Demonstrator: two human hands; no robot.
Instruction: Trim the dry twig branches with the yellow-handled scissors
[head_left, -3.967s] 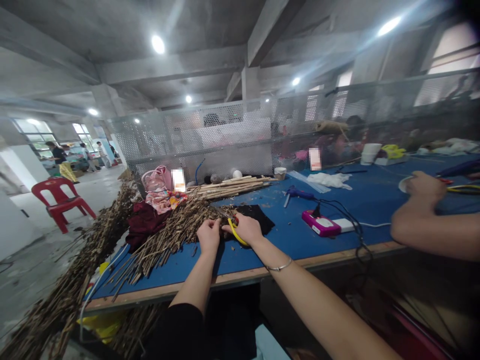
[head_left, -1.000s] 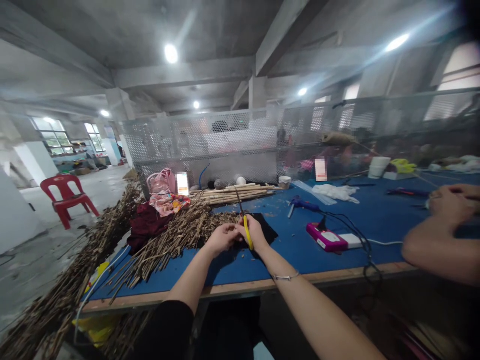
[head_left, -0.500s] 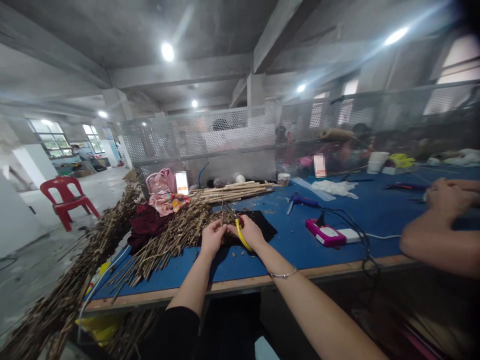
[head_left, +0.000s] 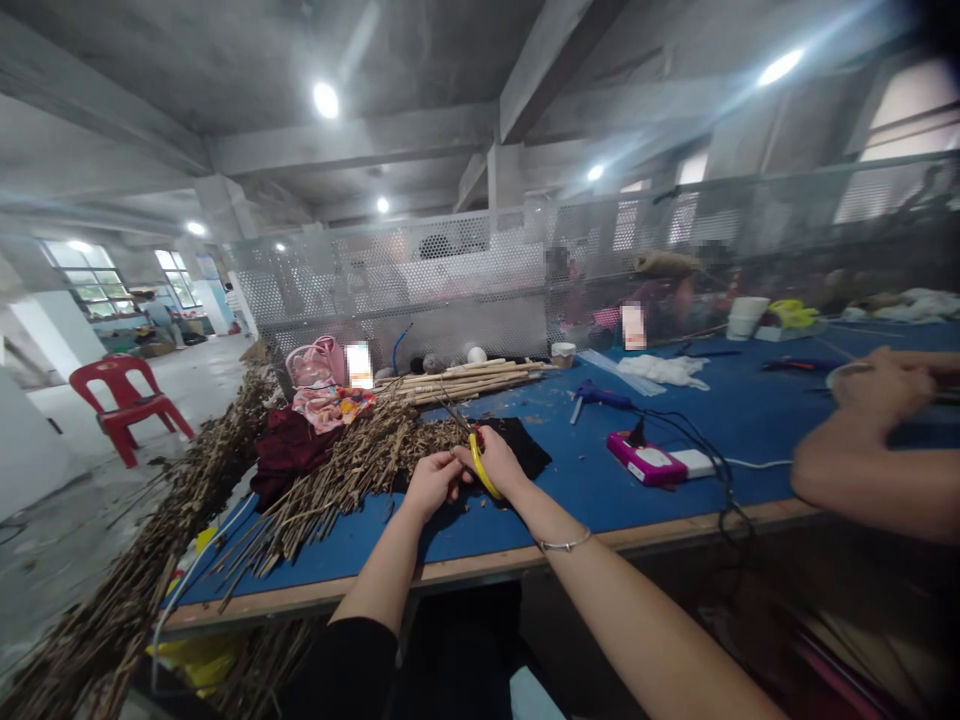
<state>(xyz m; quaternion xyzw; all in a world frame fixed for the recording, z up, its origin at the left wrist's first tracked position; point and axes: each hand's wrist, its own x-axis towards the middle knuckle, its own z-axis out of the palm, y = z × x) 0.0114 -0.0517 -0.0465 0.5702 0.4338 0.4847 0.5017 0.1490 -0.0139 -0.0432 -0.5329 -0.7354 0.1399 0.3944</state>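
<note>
— What have the hands got?
— My right hand (head_left: 496,462) grips yellow-handled scissors (head_left: 474,462), blades up over the black cloth (head_left: 525,445) on the blue counter (head_left: 600,490). My left hand (head_left: 429,485) pinches something small against them; I can't make it out.
— And nearby?
— The pile of dry twigs (head_left: 345,475) lies just left of both hands.

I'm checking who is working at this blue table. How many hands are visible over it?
3. The left hand and right hand, holding yellow-handled scissors, meet near the twig pile. A co-worker's hand is at far right; their other hand may be hidden.
</note>
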